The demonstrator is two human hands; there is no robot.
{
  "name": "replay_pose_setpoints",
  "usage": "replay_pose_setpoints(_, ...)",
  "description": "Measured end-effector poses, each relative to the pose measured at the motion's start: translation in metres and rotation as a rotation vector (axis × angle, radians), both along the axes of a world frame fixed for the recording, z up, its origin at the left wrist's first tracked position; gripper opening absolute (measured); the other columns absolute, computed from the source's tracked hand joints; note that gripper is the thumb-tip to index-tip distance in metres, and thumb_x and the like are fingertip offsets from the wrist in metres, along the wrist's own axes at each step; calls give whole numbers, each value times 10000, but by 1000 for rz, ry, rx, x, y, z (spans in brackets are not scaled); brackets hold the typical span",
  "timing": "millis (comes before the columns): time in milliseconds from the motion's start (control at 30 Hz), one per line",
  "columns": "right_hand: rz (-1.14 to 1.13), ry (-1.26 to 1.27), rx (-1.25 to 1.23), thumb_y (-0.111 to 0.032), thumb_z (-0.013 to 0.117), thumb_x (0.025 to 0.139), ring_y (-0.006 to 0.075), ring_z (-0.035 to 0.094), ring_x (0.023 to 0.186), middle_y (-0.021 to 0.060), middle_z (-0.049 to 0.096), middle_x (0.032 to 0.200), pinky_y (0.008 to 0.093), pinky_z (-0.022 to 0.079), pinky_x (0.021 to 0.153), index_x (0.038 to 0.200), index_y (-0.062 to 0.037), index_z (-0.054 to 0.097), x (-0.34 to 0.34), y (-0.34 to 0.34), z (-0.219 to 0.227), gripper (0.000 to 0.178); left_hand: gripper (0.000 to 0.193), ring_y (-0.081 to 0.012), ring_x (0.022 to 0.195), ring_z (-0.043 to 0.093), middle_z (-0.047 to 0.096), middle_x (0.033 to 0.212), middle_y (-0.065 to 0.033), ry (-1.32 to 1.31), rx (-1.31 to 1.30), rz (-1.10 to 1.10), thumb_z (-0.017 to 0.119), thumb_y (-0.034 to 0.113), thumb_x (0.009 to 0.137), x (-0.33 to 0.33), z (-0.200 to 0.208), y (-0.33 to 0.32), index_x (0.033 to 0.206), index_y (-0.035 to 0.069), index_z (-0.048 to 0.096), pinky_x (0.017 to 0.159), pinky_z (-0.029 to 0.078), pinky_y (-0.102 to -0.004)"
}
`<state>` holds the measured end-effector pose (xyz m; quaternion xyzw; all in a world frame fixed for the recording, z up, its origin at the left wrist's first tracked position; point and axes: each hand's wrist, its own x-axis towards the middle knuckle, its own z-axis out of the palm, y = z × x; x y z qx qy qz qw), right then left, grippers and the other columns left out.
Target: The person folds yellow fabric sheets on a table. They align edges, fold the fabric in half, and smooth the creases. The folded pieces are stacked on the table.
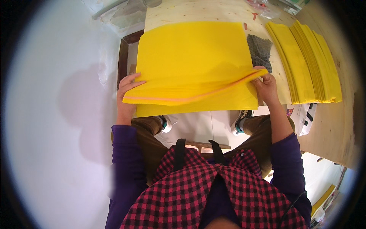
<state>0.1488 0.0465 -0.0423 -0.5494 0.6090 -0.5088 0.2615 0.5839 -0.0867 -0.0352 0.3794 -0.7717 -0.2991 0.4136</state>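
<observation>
A large yellow sheet (192,49), which looks like soft cloth or felt, lies over the board in front of me. Its near edge is lifted and folded back, and an orange-pink line runs along that edge. My left hand (127,91) grips the sheet's left near corner, fingers on top and thumb hidden. At the other corner, my right hand (266,86) pinches the raised edge and holds it higher than the left side. Beneath the fold, another yellow layer (198,106) reaches past the board's front edge.
Several stacks of folded yellow sheets (305,63) stand on the wooden table (198,11) at right. A dark grey cloth (260,49) lies between them and the sheet. A white wall (65,126) is close on my left. A white bag (307,118) hangs below the stacks.
</observation>
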Motion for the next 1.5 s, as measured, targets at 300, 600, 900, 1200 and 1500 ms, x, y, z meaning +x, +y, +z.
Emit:
replay_pose_setpoints(300, -98, -290, 145, -104, 667, 886, 91, 604, 813, 25, 669, 911, 240, 500, 745, 1021, 1, 665, 0, -9, -4, 172, 192, -152, 978, 566, 635, 1105, -49, 112, 297, 120, 653, -36, 809, -3, -2, -5, 986, 31, 684, 879, 449, -266)
replay_pose_setpoints(600, -113, -326, 147, -101, 655, 895, 81, 604, 805, 24, 677, 919, 229, 496, 736, 1048, 5, 667, 0, -11, -1, 186, 191, -95, 872, 616, 691, 973, -29, 294, 542, 149, 680, 34, 855, 0, 6, -4, 1044, 8, 680, 786, 477, -237)
replay_pose_setpoints(900, -80, -357, 90, -95, 640, 904, 79, 604, 810, 16, 674, 921, 229, 496, 738, 1052, 14, 661, 0, -11, -5, 185, 117, -63, 511, 499, 622, 716, 2, 358, 638, 51, 651, 93, 883, 4, 8, -7, 965, 12, 672, 473, 369, -201)
replay_pose_setpoints(1200, -117, -318, 127, -104, 650, 896, 71, 592, 817, 15, 668, 935, 217, 484, 740, 1052, 12, 659, 3, -11, -1, 194, 129, -67, 487, 503, 625, 714, -3, 291, 695, 120, 675, 147, 873, -4, 11, -8, 926, 32, 655, 455, 357, -200)
replay_pose_setpoints(1500, -123, -290, 90, -126, 674, 880, 36, 526, 729, -36, 618, 816, 186, 429, 673, 947, -5, 660, 1, -8, 11, 139, 178, -55, 508, 512, 638, 779, 5, 290, 704, 106, 647, 151, 897, -6, 9, -7, 1019, 22, 643, 441, 336, -174)
